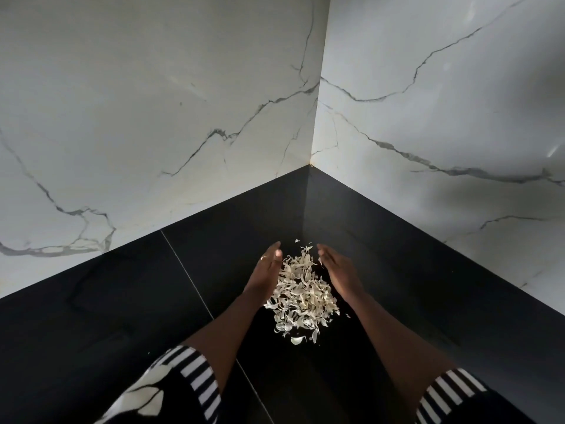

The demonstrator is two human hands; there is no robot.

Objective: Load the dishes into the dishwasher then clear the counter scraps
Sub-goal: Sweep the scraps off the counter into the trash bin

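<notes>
Scraps (301,296) sit between left hand (265,272) and right hand (338,272), fingers apparently straight.

I see dim, soft light. The walls (153,102) are brightest, with broad blurry shadows on the right one and one small glare streak. Glossy black surface (397,286) mirrors them faintly, swallows detail. Wide-angle bends edges. Centre scraps (301,295) sharp.

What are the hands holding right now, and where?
Nothing is gripped. The left hand and right hand, both open, flank the scraps on the counter, one at each side.
</notes>
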